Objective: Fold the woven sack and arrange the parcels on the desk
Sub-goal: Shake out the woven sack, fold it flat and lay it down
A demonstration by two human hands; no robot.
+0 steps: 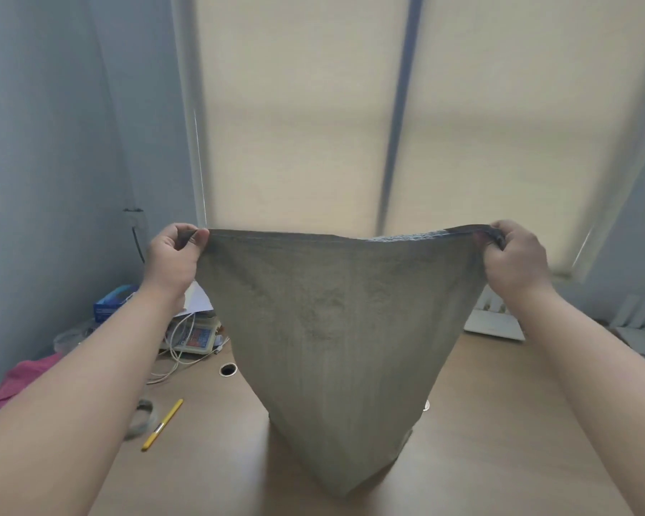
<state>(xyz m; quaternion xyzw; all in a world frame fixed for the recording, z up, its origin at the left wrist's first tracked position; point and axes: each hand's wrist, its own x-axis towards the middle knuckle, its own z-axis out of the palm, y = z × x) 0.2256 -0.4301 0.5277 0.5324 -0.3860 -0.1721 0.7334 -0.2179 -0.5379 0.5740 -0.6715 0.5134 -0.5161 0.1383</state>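
On the brown desk (499, 422), a yellow pen (163, 424) lies just beside a tape roll (142, 418) at the left. The grey woven sack (336, 329) hangs upright over the desk, its bottom edge touching the surface. The left hand (174, 260) and right hand (514, 260) each pinch a top corner with curled fingers, stretching the edge before the window blind (313, 124).

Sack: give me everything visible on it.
The sack is grey-brown woven cloth, flat and unfolded, held up spread wide. The left hand and right hand each pinch a top corner, the edge taut between them. It hangs narrowing downward; its lower end seems to rest on the desk.
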